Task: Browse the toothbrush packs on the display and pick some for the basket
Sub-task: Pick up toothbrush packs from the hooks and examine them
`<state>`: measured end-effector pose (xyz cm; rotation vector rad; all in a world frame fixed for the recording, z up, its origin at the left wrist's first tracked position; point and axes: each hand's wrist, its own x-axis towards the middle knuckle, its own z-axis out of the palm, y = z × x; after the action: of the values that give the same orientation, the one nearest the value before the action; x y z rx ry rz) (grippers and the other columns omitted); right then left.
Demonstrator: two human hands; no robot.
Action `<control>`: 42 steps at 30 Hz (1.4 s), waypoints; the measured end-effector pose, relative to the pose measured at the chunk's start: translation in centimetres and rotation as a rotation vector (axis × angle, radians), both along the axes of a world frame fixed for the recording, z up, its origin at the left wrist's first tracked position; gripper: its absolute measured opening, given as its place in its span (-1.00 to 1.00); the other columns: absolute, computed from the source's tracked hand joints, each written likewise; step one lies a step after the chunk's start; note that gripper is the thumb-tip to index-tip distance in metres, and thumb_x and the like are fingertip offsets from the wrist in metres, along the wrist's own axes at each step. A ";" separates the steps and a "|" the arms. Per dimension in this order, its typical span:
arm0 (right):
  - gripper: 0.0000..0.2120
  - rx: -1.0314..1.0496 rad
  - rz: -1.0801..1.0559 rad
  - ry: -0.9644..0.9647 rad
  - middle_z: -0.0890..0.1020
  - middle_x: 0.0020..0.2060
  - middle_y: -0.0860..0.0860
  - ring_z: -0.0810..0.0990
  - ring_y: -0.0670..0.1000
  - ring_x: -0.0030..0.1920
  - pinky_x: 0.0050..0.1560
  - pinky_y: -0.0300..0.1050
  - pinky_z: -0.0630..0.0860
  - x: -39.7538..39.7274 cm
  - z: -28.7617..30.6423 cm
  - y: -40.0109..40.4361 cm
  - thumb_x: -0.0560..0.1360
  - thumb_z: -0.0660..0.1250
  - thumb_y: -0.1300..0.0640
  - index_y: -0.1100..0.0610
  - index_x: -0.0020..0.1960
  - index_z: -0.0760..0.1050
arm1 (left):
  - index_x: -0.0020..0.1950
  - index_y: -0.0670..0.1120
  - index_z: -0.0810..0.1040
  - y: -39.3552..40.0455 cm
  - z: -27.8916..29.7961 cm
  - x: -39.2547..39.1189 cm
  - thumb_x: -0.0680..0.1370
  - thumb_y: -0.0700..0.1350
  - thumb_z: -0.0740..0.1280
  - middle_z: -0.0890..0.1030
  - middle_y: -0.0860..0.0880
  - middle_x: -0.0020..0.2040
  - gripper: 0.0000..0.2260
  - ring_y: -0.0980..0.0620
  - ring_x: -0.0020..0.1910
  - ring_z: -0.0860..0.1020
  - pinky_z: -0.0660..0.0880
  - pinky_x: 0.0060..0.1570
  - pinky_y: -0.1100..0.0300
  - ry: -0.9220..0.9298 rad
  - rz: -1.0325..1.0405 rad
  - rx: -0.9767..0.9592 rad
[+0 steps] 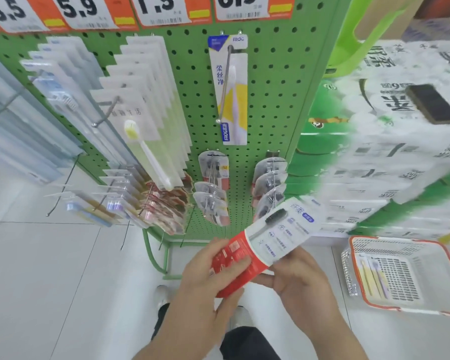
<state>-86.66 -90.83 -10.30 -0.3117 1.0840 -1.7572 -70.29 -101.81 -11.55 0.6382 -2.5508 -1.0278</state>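
Observation:
Both my hands hold one red and white toothbrush pack (268,237) with a black brush head, low in front of the green pegboard display (270,81). My left hand (208,276) grips its red lower end, thumb on the front. My right hand (299,276) cups the pack from below and the right. More toothbrush packs hang on hooks: a row with a white-and-yellow brush (143,141), a single FROG pack (229,92), and small rounded packs (213,198). The orange-rimmed basket (353,268) sits on the floor at right with toothbrush packs (374,279) inside.
Price cards (81,11) run along the top of the display. Stacked tissue bundles (390,141) stand right of the pegboard, a dark rectangular object (431,105) lying on top. White tiled floor (50,268) spreads to the left. My legs and shoes (164,297) are below the hands.

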 end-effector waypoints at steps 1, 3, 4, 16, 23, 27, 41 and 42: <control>-0.59 0.016 -0.004 0.002 0.66 0.18 0.26 0.66 0.30 0.13 0.04 0.26 0.63 -0.2 0.0 0.0 0.42 0.39 0.17 0.24 0.26 0.59 | 0.41 0.33 0.46 -0.1 0.0 -0.1 0.56 0.15 0.33 0.26 0.16 0.56 -0.60 0.05 0.52 0.30 0.39 0.36 0.16 -0.013 -0.021 0.015; -0.80 0.121 -0.059 0.054 0.71 0.11 0.20 0.70 0.23 0.05 -0.07 0.12 0.66 -0.6 -0.2 -0.2 0.55 0.40 0.07 0.08 0.12 0.69 | 0.39 0.36 0.47 -0.2 0.9 -0.4 0.55 0.25 0.32 0.19 0.21 0.57 -0.60 0.11 0.53 0.27 0.40 0.35 0.28 -0.010 -0.047 0.165; -0.84 0.174 -0.081 0.082 0.72 0.08 0.17 0.71 0.20 0.01 -0.12 0.05 0.65 -0.8 -0.2 -0.3 0.58 0.37 0.05 0.02 0.07 0.71 | 0.39 0.36 0.46 -0.2 1.3 -0.6 0.53 0.28 0.31 0.18 0.27 0.56 -0.59 0.18 0.51 0.27 0.41 0.28 0.38 0.003 -0.034 0.248; -0.62 0.560 -0.172 0.598 0.73 -0.26 -0.10 0.68 -0.03 -0.29 -0.28 -0.14 0.62 -2.8 0.0 -1.8 0.28 0.68 0.15 -0.01 0.00 0.60 | 0.23 0.19 0.49 -2.5 1.5 -3.5 0.55 -0.13 0.44 0.68 0.24 -0.01 -0.66 0.10 -0.07 0.71 0.62 -0.18 0.26 -0.087 0.216 0.721; -0.50 0.485 -0.287 0.596 0.71 -0.26 0.00 0.71 -0.02 -0.30 -0.29 0.00 0.66 -4.0 -0.6 -1.7 0.39 0.60 0.16 -0.20 0.20 0.50 | 0.27 0.09 0.44 -1.8 0.7 -3.8 0.56 -0.23 0.42 0.74 0.06 0.01 -0.64 -0.02 -0.06 0.72 0.65 0.01 -0.05 -0.107 0.164 0.801; -0.67 0.442 -0.334 0.565 0.71 -0.35 0.09 0.74 0.08 -0.28 -0.31 0.10 0.68 -4.8 -0.9 -1.3 0.51 0.49 0.17 0.00 0.24 0.55 | 0.31 0.05 0.39 -1.7 0.3 -4.3 0.59 -0.22 0.38 0.75 -0.02 -0.01 -0.64 -0.06 -0.02 0.72 0.62 0.08 -0.10 -0.106 0.117 0.837; -0.51 0.646 -0.379 0.749 0.67 -0.31 -0.13 0.63 -0.24 -0.35 -0.43 -0.37 0.44 -4.5 0.9 -2.5 0.29 0.63 -0.13 -0.06 -0.03 0.36 | 0.35 0.25 0.42 -1.0 0.2 -5.0 0.60 -0.08 0.39 0.72 0.04 0.08 -0.62 -0.02 0.06 0.70 0.62 0.10 -0.03 -0.038 0.016 0.752; -0.47 0.644 -0.365 0.742 0.66 -0.28 -0.14 0.63 -0.26 -0.32 -0.43 -0.39 0.45 -4.3 1.1 -2.6 0.25 0.66 -0.09 -0.07 -0.03 0.35 | 0.33 0.29 0.43 -1.0 0.2 -5.0 0.59 -0.06 0.39 0.72 0.03 0.09 -0.61 -0.03 0.05 0.70 0.62 0.10 -0.06 -0.032 0.017 0.752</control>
<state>-91.01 -93.47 -9.17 -0.3846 2.2851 -1.5007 -75.32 -102.78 -11.32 0.8469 -2.1205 -1.9955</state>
